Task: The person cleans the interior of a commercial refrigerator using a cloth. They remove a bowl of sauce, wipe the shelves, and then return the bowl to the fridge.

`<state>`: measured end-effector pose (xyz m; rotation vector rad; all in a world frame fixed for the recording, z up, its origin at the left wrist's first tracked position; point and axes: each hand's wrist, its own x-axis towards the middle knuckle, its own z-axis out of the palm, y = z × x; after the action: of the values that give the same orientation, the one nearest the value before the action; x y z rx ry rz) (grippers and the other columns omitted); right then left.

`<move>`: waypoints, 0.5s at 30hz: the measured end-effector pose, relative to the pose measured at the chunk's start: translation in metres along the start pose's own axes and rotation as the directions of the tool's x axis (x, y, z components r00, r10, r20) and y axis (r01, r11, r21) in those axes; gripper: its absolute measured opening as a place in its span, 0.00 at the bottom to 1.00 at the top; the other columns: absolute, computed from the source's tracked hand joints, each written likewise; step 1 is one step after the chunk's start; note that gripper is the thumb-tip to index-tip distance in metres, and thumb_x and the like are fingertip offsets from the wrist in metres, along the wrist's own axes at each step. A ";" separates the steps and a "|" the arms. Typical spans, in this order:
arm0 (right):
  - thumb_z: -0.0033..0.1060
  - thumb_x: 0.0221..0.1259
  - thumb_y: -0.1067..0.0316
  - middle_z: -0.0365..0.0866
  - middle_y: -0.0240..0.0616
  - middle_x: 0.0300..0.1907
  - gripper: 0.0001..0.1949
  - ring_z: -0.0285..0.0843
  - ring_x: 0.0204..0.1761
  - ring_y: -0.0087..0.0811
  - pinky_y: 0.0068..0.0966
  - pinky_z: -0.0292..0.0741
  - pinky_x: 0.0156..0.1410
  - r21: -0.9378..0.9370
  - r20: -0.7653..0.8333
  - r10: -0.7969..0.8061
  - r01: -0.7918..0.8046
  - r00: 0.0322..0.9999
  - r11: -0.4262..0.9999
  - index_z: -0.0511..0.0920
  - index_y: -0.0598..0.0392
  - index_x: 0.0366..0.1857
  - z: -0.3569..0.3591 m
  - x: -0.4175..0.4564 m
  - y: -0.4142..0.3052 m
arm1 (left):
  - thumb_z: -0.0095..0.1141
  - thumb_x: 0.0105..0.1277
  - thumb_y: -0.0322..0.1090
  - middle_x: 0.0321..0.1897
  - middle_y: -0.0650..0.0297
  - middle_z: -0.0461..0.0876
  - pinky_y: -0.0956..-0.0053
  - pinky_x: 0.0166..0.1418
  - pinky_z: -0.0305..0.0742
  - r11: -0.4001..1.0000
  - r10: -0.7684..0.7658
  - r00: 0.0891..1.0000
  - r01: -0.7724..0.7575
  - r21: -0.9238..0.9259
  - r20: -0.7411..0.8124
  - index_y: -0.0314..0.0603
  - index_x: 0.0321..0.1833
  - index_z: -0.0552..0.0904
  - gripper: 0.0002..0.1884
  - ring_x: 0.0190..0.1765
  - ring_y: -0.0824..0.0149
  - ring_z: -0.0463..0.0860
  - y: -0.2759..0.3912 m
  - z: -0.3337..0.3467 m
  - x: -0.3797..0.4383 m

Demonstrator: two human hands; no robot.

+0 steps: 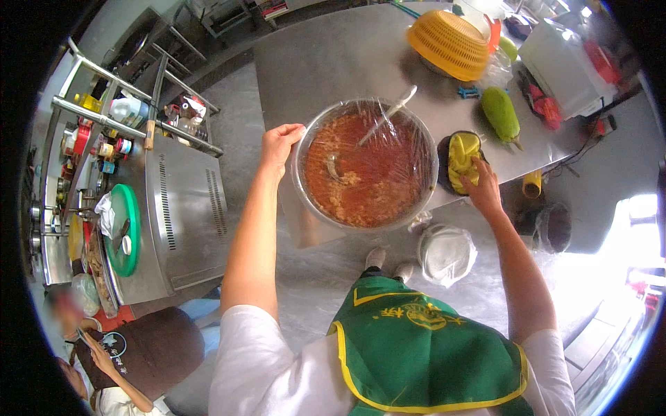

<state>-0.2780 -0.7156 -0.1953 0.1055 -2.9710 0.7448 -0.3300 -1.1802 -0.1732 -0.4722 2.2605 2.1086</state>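
A wide metal bowl (297, 179) of red, chunky sauce (374, 179) stands at the near edge of the steel table. Clear plastic film (411, 140) stretches over its top. A pale-handled ladle (387, 115) is in the sauce, its handle slanting out over the far right rim. My left hand (280, 144) pinches the bowl's left edge; whether film is also between the fingers is not clear. To the bowl's right, my right hand (481, 184) grasps a crumpled yellow cloth (462, 156), which lies in a small dark container (444, 164).
A yellow plastic colander (450, 44) sits upside down at the back right, with a green papaya (500, 112) nearer. A plastic-covered bucket (447, 252) stands on the floor by my feet. At left, a person in a brown apron (161, 343) is beside a steel counter (190, 208) holding a green board (132, 234).
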 end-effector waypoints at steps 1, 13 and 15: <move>0.66 0.53 0.61 0.70 0.47 0.60 0.31 0.67 0.60 0.50 0.40 0.64 0.67 -0.034 0.015 0.029 -0.029 0.999 0.999 0.67 0.50 0.64 0.003 0.001 -0.001 | 0.62 0.64 0.34 0.33 0.64 0.85 0.78 0.39 0.77 0.994 -0.096 0.995 0.095 -0.055 0.001 0.37 0.43 0.83 0.09 0.33 0.72 0.82 0.001 -0.002 0.004; 0.72 0.45 0.57 0.66 0.43 0.62 0.39 0.64 0.60 0.53 0.41 0.68 0.65 -0.195 0.122 0.164 -0.139 0.979 0.971 0.64 0.42 0.66 -0.002 0.008 -0.020 | 0.57 0.65 0.31 0.29 0.67 0.82 0.78 0.36 0.76 0.940 -0.305 0.913 0.335 -0.072 0.272 0.42 0.41 0.83 0.05 0.31 0.74 0.80 -0.005 -0.016 0.026; 0.73 0.42 0.55 0.65 0.43 0.63 0.41 0.64 0.59 0.54 0.42 0.69 0.63 -0.219 0.140 0.166 -0.133 0.976 0.967 0.64 0.39 0.67 -0.001 0.013 -0.022 | 0.54 0.65 0.30 0.33 0.69 0.83 0.78 0.37 0.77 0.954 -0.278 0.947 0.252 0.159 0.162 0.45 0.43 0.83 0.07 0.32 0.75 0.80 0.002 -0.014 0.027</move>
<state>-0.2886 -0.7352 -0.1824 -0.0793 -3.2151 0.4512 -0.3534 -1.1993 -0.1757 -0.5203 2.0874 1.7778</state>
